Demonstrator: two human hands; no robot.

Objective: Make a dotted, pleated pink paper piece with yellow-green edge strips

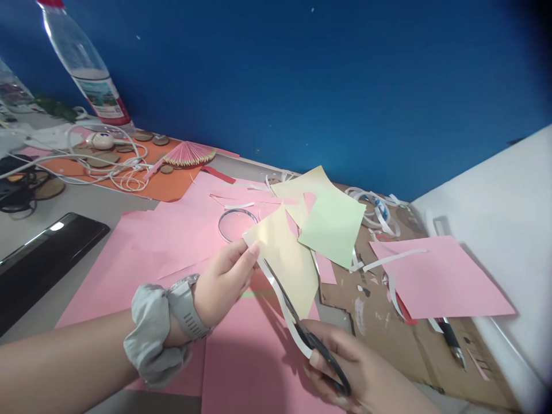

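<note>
My left hand (228,276) pinches the upper left corner of a pale yellow sheet of paper (287,253), thumb on top. A pair of black-handled scissors (317,342) is gripped by my right hand (340,362), with the fingers about the handles. Its blades lie along the left edge of the yellow sheet, pointing up toward my left hand. A narrow white strip (280,299) curls down beside the blades, partly cut from that edge. Below the hands lies pink paper (254,368). Just beyond my left hand a thin silver ring (219,221) rests on it.
To the right are a green sheet (334,224), a pink sheet (444,282), a pen (451,342) and cardboard (379,351) with paper scraps. At left are a black glossy object (52,247), white cables (129,172), a pink folded fan (190,154) and a bottle (92,80). A blue wall (267,86) stands behind.
</note>
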